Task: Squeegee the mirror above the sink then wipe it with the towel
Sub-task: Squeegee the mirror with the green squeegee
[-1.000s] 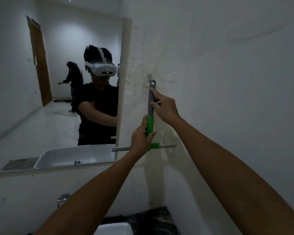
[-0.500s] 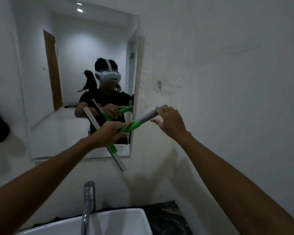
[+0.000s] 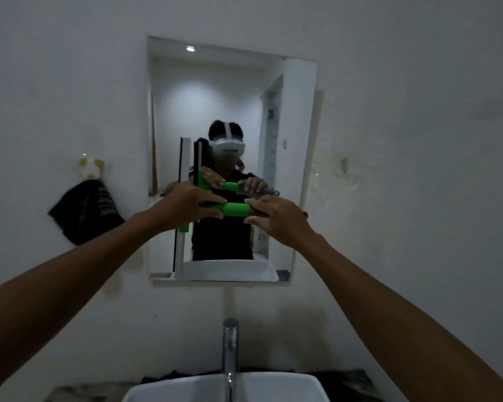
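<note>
Above a white sink (image 3: 186,387) and chrome tap (image 3: 230,349), a rectangular mirror (image 3: 288,111) hangs on a pale wall. Both bare arms reach toward it, holding a green-handled squeegee (image 3: 234,209) in front of the glass — handle level, blade upright at the mirror's left side. Left hand (image 3: 186,207) grips near the blade end; right hand (image 3: 276,219) pinches the grey handle end. A dark towel (image 3: 84,210) hangs on a hook left of the mirror.
</note>
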